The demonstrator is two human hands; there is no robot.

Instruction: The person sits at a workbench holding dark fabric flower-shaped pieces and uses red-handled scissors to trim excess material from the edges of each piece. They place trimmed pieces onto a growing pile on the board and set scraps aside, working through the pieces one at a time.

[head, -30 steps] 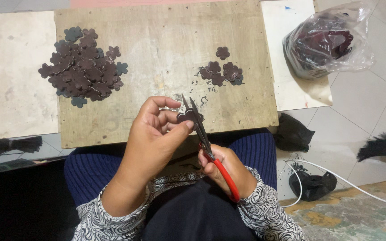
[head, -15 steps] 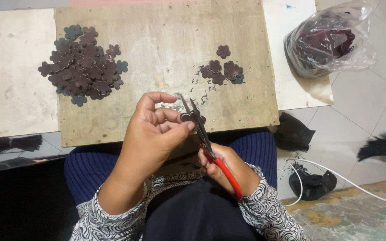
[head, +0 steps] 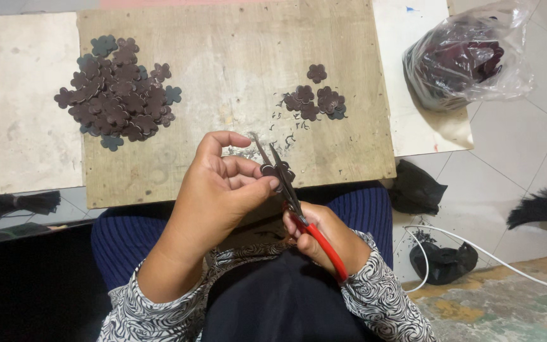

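Dark flower piece (head: 278, 171): pinched in our left hand (head: 223, 190), fingers clamped on it, just off the board's six o'clock edge.
Right hand (head: 321, 237): closed round the red-handled scissors (head: 299, 209), blades apart at the piece.
Wooden board (head: 223, 82): big flower pile (head: 116, 95) at nine o'clock, small pile (head: 314, 101) at three.
Plastic bag (head: 466, 60): at two o'clock.

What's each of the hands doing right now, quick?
Left hand: closed, pinching a small dark brown flower-shaped leather piece.
Right hand: closed around the red-handled metal scissors, blades open at the piece.
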